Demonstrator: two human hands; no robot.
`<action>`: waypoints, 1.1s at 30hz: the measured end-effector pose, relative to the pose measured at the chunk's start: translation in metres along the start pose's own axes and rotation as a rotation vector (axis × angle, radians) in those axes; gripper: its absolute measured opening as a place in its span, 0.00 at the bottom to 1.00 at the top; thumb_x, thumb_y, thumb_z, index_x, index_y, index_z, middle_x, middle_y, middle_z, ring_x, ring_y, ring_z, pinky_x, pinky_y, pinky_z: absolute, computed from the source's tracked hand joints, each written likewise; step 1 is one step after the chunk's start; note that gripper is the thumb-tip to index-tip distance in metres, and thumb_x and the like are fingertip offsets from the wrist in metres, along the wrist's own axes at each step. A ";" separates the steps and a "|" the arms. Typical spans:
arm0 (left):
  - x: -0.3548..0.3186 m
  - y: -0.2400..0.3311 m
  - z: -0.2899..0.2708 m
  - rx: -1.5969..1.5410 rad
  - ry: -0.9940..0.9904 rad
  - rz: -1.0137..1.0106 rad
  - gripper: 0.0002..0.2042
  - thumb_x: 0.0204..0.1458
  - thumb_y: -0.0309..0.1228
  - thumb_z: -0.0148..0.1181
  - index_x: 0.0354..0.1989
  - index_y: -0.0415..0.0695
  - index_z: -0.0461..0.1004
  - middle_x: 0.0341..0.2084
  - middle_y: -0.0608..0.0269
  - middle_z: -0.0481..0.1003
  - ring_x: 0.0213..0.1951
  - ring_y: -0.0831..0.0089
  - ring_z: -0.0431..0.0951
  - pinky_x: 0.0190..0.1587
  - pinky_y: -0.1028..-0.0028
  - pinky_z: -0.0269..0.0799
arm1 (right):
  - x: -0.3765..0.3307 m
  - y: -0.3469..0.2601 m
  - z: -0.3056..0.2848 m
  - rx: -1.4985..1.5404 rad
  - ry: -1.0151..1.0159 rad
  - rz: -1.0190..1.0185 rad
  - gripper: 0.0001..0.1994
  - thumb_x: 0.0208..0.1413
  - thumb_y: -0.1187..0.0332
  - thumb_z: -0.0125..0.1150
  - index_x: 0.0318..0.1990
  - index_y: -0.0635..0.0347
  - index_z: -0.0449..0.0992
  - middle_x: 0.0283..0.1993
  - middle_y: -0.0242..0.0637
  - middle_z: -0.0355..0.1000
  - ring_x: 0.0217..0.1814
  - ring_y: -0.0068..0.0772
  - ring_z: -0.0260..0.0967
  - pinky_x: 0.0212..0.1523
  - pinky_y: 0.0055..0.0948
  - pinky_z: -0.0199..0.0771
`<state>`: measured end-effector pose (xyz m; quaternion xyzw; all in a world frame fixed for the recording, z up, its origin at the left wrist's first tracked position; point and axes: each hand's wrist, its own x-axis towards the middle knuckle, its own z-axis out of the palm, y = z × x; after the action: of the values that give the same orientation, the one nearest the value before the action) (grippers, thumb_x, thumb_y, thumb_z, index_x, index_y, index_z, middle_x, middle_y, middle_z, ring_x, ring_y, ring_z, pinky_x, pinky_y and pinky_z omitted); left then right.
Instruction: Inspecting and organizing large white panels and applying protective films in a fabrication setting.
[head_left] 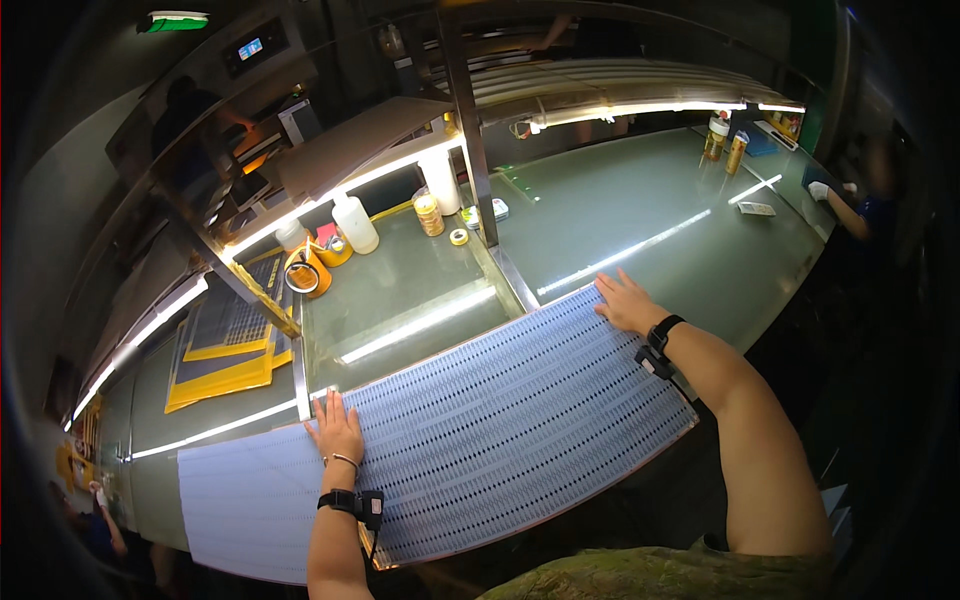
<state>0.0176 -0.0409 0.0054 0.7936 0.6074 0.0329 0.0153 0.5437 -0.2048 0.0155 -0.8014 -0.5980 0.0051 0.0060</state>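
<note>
On a glossy lit workbench [640,215] a thin perforated sheet [500,430] is pressed flat by the left hand [337,430] and right hand [628,302], palms open, nothing clasped; it looks light, floppy, best lifted by its edges.

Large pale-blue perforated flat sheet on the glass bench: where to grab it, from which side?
Probably by its two short ends, a hand from each side. The large pale-blue perforated sheet lies flat, thin and wide, so a one-point grip would likely let it sag. The left hand and right hand already rest flat on its far edge.
</note>
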 end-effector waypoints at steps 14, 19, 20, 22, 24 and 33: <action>0.003 0.004 0.005 0.044 -0.033 -0.044 0.32 0.55 0.50 0.35 0.64 0.42 0.46 0.65 0.61 0.43 0.67 0.64 0.37 0.64 0.51 0.27 | -0.095 0.009 -0.009 0.059 0.036 -0.079 0.32 0.55 0.52 0.46 0.62 0.62 0.51 0.67 0.43 0.46 0.68 0.55 0.40 0.62 0.52 0.44; -0.007 -0.008 0.003 0.093 0.031 -0.071 0.35 0.55 0.53 0.34 0.63 0.37 0.47 0.65 0.56 0.42 0.67 0.63 0.37 0.63 0.50 0.26 | -0.257 -0.021 -0.044 0.060 -0.010 -0.087 0.34 0.52 0.51 0.49 0.60 0.67 0.54 0.67 0.46 0.45 0.68 0.56 0.39 0.64 0.51 0.40; -0.016 -0.006 0.001 0.103 0.024 -0.086 0.35 0.55 0.53 0.34 0.63 0.37 0.47 0.65 0.56 0.42 0.67 0.63 0.37 0.63 0.50 0.26 | -0.277 -0.025 -0.048 0.037 -0.040 -0.038 0.34 0.52 0.51 0.48 0.60 0.67 0.54 0.66 0.47 0.45 0.68 0.56 0.38 0.64 0.51 0.40; -0.043 -0.006 -0.005 0.071 -0.015 -0.072 0.37 0.54 0.55 0.36 0.62 0.33 0.47 0.65 0.51 0.42 0.67 0.60 0.37 0.62 0.47 0.26 | -0.300 -0.036 -0.055 0.029 -0.077 -0.018 0.34 0.52 0.51 0.48 0.59 0.68 0.55 0.66 0.47 0.45 0.68 0.57 0.38 0.64 0.51 0.40; -0.089 -0.012 -0.004 0.075 0.014 -0.036 0.38 0.54 0.55 0.37 0.62 0.32 0.46 0.64 0.48 0.42 0.67 0.58 0.37 0.62 0.46 0.26 | -0.307 -0.048 -0.057 -0.013 0.035 0.052 0.35 0.56 0.47 0.43 0.59 0.71 0.54 0.66 0.51 0.44 0.69 0.56 0.37 0.65 0.48 0.39; -0.304 -0.014 -0.021 -0.018 -0.003 0.058 0.42 0.51 0.60 0.36 0.61 0.31 0.47 0.64 0.43 0.42 0.66 0.50 0.37 0.60 0.43 0.30 | -0.249 -0.179 -0.034 0.333 0.086 -0.423 0.33 0.45 0.58 0.60 0.55 0.71 0.60 0.64 0.51 0.49 0.68 0.55 0.39 0.65 0.51 0.37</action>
<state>-0.0764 -0.3307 0.0148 0.8109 0.5836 0.0376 0.0225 0.3019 -0.3924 0.0529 -0.6461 -0.7423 0.0678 0.1641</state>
